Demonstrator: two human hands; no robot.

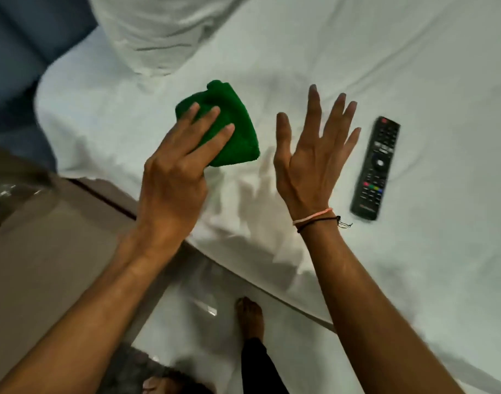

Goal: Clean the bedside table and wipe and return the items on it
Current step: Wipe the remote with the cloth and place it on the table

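A view from above looks down a person's two bare forearms, which reach forward over a bed covered in a white sheet [357,66]. The sheet is smooth cotton-like cloth, lightly creased, and it serves as the landmark here.

The left hand [175,177] is held above the near edge of the sheet, back of the hand facing up, wrist slightly bent. Its fingers [212,120] are clamped over a green cloth [232,132], with three fingertips spread across the top of it; the thumb is hidden underneath. The cloth is thick, fuzzy terry or microfibre, folded into a rough wedge shape, and it sits towards the middle of the sheet, whether lifted or resting on it cannot be told.

The right hand [314,163] hovers over the sheet just beside the cloth, empty, palm down, all five fingers stretched straight and fanned apart. Thin string bands [314,218], one pale pink and one dark, circle its wrist.

A black remote control [375,169] lies flat on the sheet just beyond the right hand, long and rectangular, hard plastic, with rows of small buttons and a few coloured ones.

A crumpled white pillow [155,29] lies at the far end of the sheet. Below the sheet's near edge are a glossy pale floor [192,322] and the person's bare foot [250,314].
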